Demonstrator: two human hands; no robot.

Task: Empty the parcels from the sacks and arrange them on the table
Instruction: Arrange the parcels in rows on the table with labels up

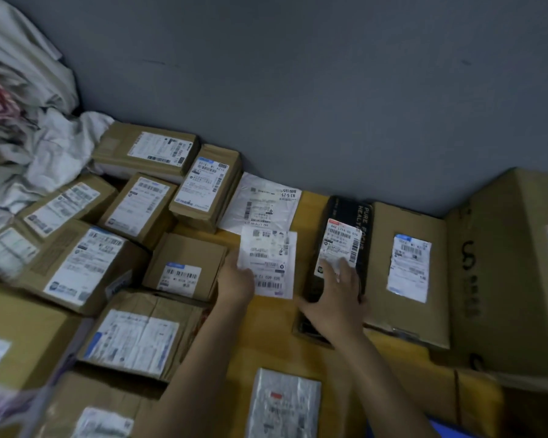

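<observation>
Parcels cover a yellow table (266,336) that stands against a grey wall. My left hand (236,279) holds the lower left edge of a small white flat parcel (271,254) lying at the table's middle. My right hand (337,298) lies with spread fingers on a long black box (350,229) with a white label, its thumb sticking out to the left. A crumpled white sack (54,153) is heaped at the back left.
Several brown cardboard boxes (79,263) with labels fill the left half. Another white flat parcel (263,203) lies by the wall. A brown box (408,270) and a big carton (513,263) stand right of the black box. A silver-grey packet (282,403) lies near the front.
</observation>
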